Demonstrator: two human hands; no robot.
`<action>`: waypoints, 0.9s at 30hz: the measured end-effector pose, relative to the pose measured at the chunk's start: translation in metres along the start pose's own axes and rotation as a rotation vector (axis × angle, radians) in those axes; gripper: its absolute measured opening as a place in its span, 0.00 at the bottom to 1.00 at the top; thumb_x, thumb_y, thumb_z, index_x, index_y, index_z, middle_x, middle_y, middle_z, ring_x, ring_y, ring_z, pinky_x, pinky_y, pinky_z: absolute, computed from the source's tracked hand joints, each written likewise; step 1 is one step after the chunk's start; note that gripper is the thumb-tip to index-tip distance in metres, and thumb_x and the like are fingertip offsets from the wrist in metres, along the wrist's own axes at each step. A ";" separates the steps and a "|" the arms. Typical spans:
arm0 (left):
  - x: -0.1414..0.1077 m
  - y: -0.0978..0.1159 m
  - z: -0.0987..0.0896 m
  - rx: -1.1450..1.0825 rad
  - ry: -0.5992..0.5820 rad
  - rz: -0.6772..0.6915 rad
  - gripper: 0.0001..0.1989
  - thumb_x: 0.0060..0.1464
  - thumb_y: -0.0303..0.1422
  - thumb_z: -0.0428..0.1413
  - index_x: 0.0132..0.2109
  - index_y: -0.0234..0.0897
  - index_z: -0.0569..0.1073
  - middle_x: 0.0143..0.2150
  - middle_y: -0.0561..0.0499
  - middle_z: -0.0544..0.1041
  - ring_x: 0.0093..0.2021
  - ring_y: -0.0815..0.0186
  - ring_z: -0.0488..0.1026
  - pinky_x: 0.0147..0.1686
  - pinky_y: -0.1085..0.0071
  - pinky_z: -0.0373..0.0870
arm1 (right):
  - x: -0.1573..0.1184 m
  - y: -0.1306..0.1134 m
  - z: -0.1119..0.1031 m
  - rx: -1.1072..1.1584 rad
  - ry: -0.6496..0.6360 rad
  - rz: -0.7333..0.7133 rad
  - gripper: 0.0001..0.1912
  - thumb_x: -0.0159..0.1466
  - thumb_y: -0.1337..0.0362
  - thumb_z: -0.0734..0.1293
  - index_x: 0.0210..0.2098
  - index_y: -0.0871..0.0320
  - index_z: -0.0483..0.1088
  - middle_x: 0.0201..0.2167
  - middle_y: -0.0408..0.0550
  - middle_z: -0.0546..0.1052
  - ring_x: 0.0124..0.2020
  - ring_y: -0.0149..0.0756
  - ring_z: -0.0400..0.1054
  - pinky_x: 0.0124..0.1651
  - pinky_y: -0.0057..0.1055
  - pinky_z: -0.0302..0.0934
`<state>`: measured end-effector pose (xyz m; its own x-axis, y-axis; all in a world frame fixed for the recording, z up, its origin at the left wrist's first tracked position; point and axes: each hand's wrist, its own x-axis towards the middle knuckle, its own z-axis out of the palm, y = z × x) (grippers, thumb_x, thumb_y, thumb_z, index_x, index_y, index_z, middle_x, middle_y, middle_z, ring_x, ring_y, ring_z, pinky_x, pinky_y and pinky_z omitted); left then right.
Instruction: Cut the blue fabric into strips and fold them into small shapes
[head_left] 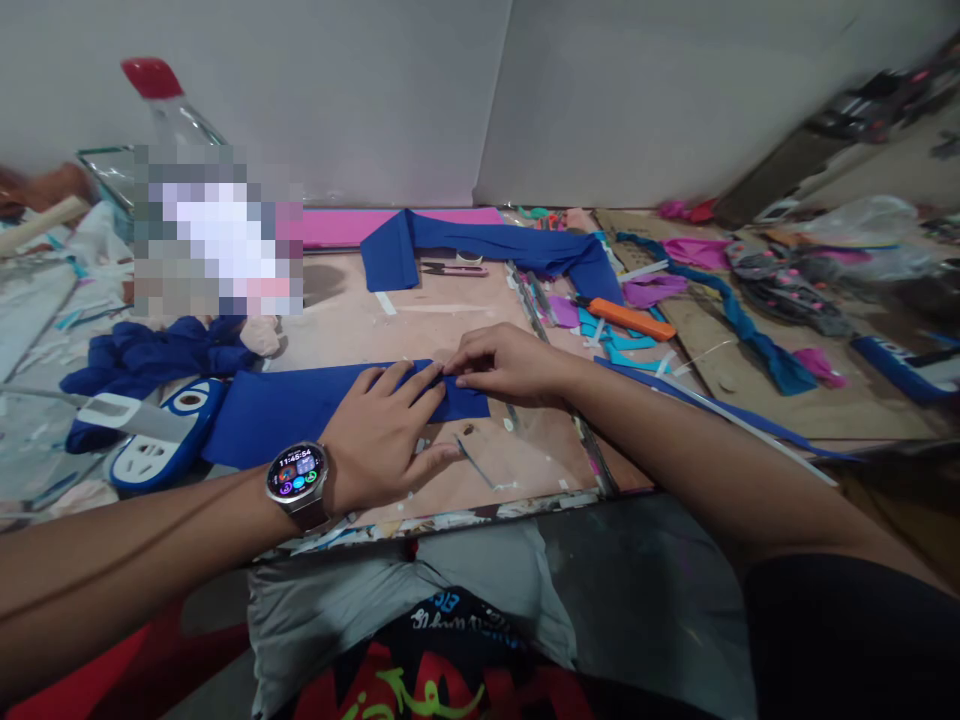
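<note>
A blue fabric strip [277,405] lies flat across the table. My left hand [386,430], with a watch [298,474] on its wrist, rests palm down on the strip, fingers spread. My right hand [499,362] is at the strip's right end, its fingers bent and pinched together on the blue cloth near my left fingertips. Beyond the hands, a folded blue band [487,243] stretches along the back of the table. Small pink-handled snips [454,270] lie below that band.
On the left are a blue and white power socket [161,440] and bunched blue fabric [169,355]. An orange cutter [630,318], coloured scraps and cardboard [772,400] lie to the right. A pink sheet [330,228] and a white wall are at the back.
</note>
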<state>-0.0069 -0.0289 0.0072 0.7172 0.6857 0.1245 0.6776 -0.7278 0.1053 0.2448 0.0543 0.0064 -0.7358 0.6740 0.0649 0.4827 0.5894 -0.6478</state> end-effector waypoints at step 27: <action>0.001 0.000 0.002 -0.050 0.008 -0.014 0.35 0.67 0.57 0.46 0.67 0.34 0.68 0.76 0.38 0.60 0.72 0.42 0.58 0.63 0.42 0.60 | 0.001 -0.004 0.000 0.029 0.021 0.029 0.11 0.64 0.64 0.72 0.45 0.60 0.83 0.36 0.49 0.81 0.35 0.34 0.74 0.40 0.31 0.67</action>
<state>-0.0058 -0.0278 0.0051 0.7064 0.6955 0.1311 0.6781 -0.7182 0.1560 0.2427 0.0526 0.0090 -0.7115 0.7000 0.0611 0.4895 0.5561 -0.6717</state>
